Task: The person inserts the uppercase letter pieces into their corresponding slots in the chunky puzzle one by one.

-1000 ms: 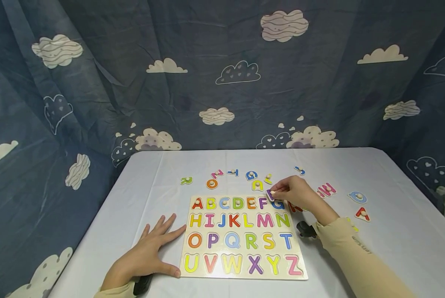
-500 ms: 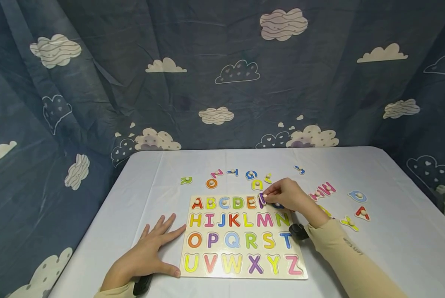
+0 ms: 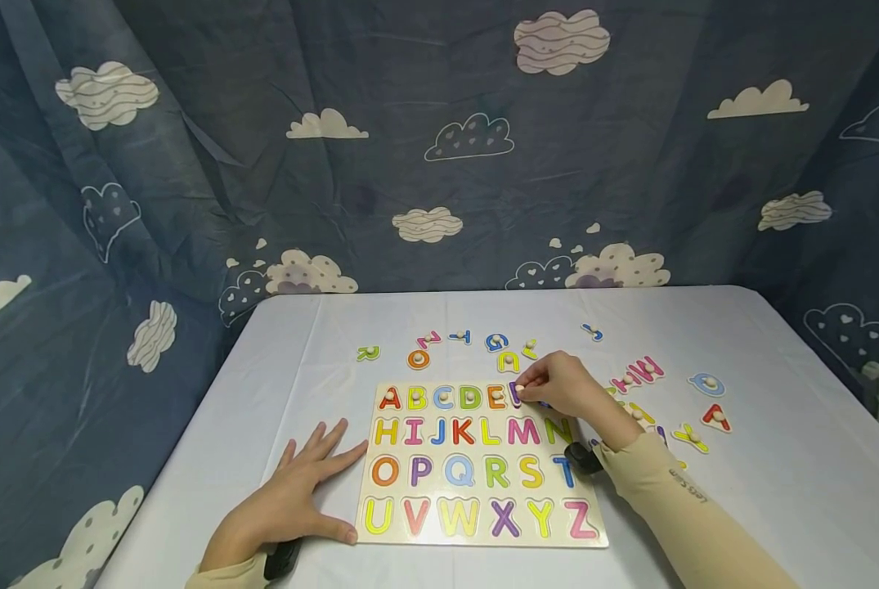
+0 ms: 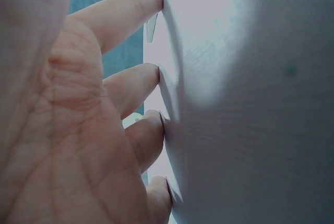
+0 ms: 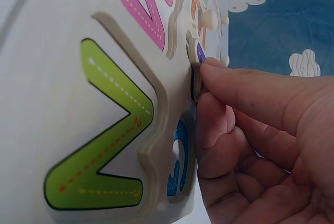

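Overhead, in the head view, an alphabet puzzle board (image 3: 481, 462) lies on the desk (image 3: 778, 491); the right hand (image 3: 567, 388) pinches a purple letter piece (image 3: 515, 391) by its knob over the F recess in the top row, at about 1 o'clock from the board's centre. The left hand (image 3: 292, 499), fingers spread flat, rests on the desk with fingertip and thumb against the board's edge at 9 o'clock. Loose letters (image 3: 634, 378) lie scattered beyond the board from 11 to 3 o'clock. From the left wrist, the left hand (image 4: 78, 130) shows straight fingers (image 4: 133, 15) pressed on the pale desk surface (image 4: 250, 104), holding nothing. From the right wrist, thumb and forefinger (image 5: 245, 91) are curled on the purple piece (image 5: 200, 54), which stands tilted at the recess above the green N (image 5: 102, 135). The step in hand appears to be seating this piece; the next move would call for levelling it and pressing it down flush.
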